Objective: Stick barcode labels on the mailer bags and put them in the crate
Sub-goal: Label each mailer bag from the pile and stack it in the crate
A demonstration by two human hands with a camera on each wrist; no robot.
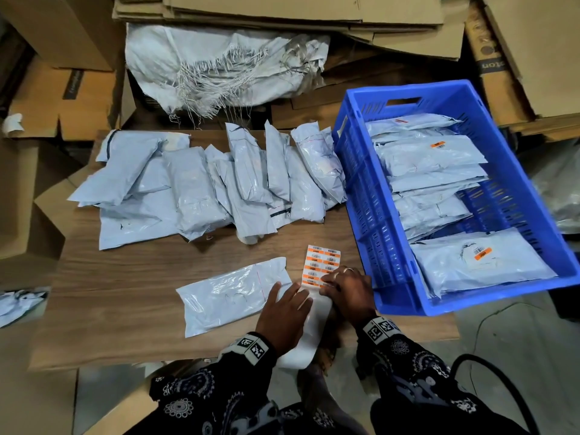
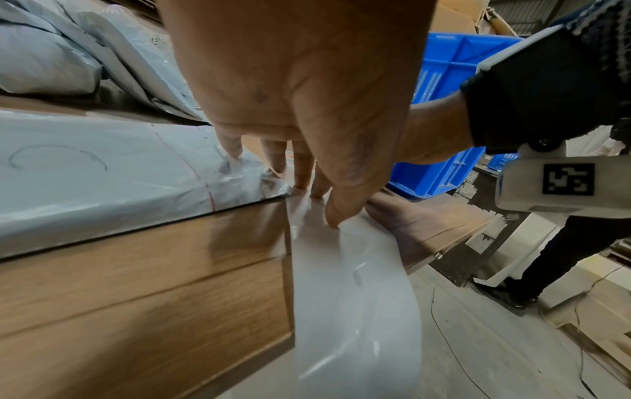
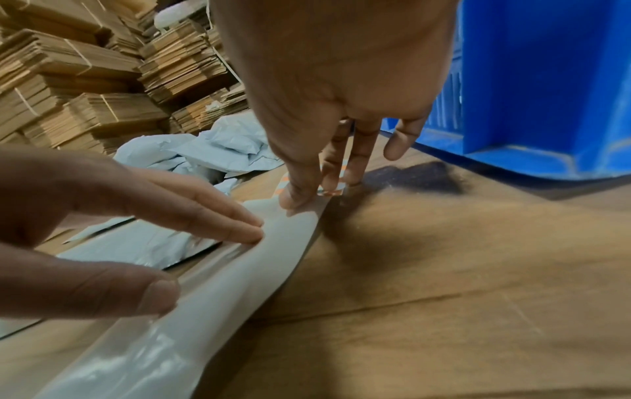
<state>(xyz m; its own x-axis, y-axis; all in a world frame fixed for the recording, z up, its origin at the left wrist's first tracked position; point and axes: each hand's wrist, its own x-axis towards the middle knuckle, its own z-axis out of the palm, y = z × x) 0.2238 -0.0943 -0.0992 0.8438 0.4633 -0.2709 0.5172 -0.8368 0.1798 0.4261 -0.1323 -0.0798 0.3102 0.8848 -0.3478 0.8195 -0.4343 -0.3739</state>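
Pressing down with straight fingers, the left hand [image 1: 284,315] is lying flat across the bare end of the label strip [image 1: 315,312] and the near corner of a single mailer bag [image 1: 232,296] on the wooden table [image 1: 125,277]. The right hand [image 1: 346,291] is sitting at the lower edge of the orange barcode labels [image 1: 321,265], fingers bent onto the strip. From the head view its thumb is hidden; the right wrist view is showing what that view misses, the thumb [image 3: 293,194] and fingertips [image 3: 331,183] pinching at the edge of a label where the printed part meets the blank liner. The left wrist view is showing the glossy liner curling off the table edge and hanging below it, with the left fingertips [image 2: 235,151] touching the bag's sealed end and the strip beside it. Only the head view is taking in the rest: a loose heap of unlabelled mailer bags [image 1: 216,183] lying across the far side of the table, and the blue crate [image 1: 361,171] standing at the right, just beside the right hand, holding several bags, some bearing orange labels. A frayed white sack [image 1: 219,64] and flattened cardboard [image 1: 314,11] are lying beyond the table; the right wrist view is adding bundled cardboard stacks [image 3: 85,81] at the left.
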